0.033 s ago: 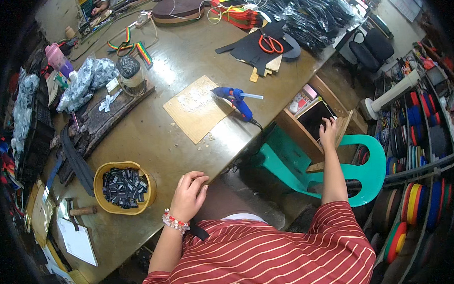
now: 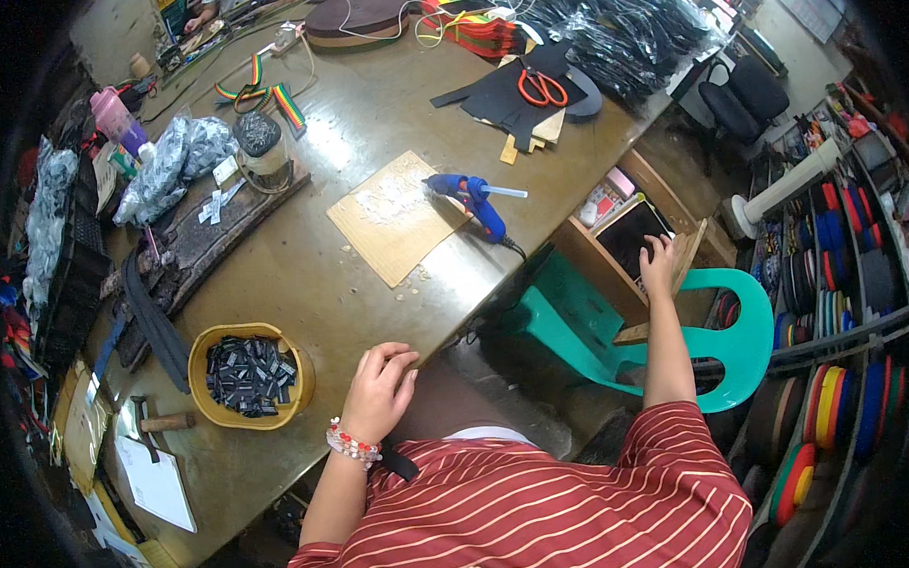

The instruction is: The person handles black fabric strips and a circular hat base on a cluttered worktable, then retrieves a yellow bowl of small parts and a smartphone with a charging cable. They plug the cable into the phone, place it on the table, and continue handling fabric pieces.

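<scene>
My left hand (image 2: pixel 380 389) is at the near edge of the table, its fingers loosely stretched and nothing in them. A beaded bracelet (image 2: pixel 354 446) circles that wrist. To its left stands a yellow tub (image 2: pixel 305 389) of small black pieces. My right hand (image 2: pixel 658 269) reaches into an open wooden drawer (image 2: pixel 586 254), with fingers apart at the near end of a dark-screened tablet (image 2: pixel 629 235). Whether the fingertips press on the tablet or the drawer front is unclear. On the table, a blue glue gun (image 2: pixel 468 195) lies across a tan board (image 2: pixel 393 241) with whitish residue.
Below the drawer is a green plastic chair (image 2: pixel 744 319). A hammer (image 2: pixel 165 422) lies beyond the tub, and orange-handled scissors (image 2: pixel 542 87) rest on black sheet pieces. Plastic-wrapped bundles (image 2: pixel 616 38) fill the far right corner. Shelves of coloured rolls (image 2: pixel 829 401) line the right side.
</scene>
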The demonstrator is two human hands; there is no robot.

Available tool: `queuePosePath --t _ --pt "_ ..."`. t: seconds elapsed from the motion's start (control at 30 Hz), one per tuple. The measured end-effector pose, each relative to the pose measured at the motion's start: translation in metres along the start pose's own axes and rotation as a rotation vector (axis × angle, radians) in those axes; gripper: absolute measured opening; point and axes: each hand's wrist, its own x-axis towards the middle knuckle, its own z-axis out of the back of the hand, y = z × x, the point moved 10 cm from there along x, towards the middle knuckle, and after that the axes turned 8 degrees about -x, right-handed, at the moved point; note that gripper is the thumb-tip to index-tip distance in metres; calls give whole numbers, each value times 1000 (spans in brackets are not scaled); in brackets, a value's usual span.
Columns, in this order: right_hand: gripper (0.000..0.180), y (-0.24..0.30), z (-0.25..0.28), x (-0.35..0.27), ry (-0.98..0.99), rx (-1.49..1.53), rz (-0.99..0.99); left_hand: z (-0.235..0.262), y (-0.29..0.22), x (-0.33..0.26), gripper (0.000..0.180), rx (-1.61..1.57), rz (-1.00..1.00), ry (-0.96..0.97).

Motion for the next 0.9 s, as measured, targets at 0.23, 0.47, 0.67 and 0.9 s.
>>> queuePosePath --t 0.23,0.47,0.67,0.9 --pt "29 16 -7 -5 60 -8 134 0 1 -1 21 -19 31 1" --pt "36 14 -31 1 191 -162 264 -1 2 0 21 -18 21 14" --pt "53 -38 -27 27 246 -431 -151 -1 2 -2 19 0 -3 -11" --pt "37 -26 8 28 38 -305 -64 -3 5 -3 19 10 24 3"
